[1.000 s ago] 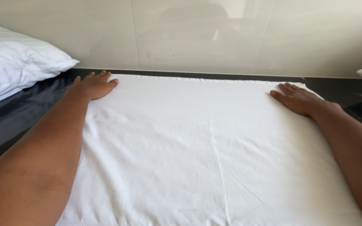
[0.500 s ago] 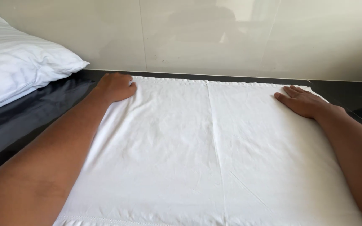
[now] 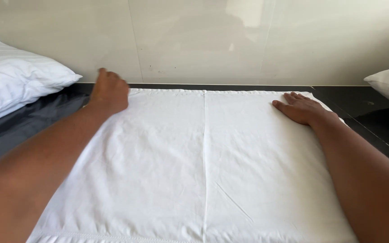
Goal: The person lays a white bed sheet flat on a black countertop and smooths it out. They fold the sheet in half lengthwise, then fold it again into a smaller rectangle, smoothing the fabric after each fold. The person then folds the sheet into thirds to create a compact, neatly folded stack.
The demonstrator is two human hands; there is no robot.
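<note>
white cloth (image 3: 203, 166) spread flat at centre on dark surface (image 3: 370, 121) | left hand (image 3: 109, 92) at 11 o'clock corner, fingers curled, grip unclear | right hand (image 3: 300, 108) at 1 o'clock, flat, palm down | pillow (image 3: 14, 85) at 10 o'clock

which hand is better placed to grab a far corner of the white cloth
Probably left: the left hand is curled at the white cloth's far left corner, while the right hand lies flat on it.
</note>
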